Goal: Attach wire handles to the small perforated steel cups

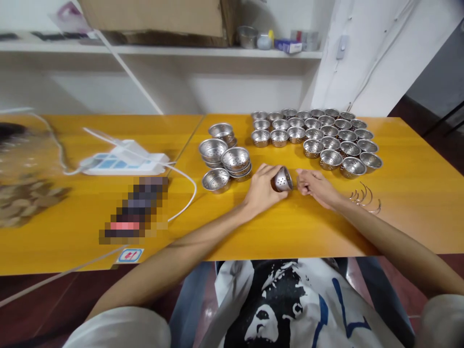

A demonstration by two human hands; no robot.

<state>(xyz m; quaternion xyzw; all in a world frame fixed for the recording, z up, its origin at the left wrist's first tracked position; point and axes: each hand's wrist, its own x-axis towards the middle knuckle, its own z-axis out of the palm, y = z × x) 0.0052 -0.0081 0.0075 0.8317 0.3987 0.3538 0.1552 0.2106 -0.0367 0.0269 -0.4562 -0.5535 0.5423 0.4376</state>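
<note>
Within the left hand [261,187] tilts a shiny, perforated metal cup [283,179].

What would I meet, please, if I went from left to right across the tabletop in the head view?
Pile of tan pieces → white power strip → stacked metal cups → left hand → perforated cup in its grip → right hand → thin curved pieces.

In front of me, the yellow wood-grain table [282,234] carries rows of perforated metal cups [329,143] at back right, stacked perforated cups [235,158] left of them, curved metal wires [370,194] and a white power strip [126,167].
</note>
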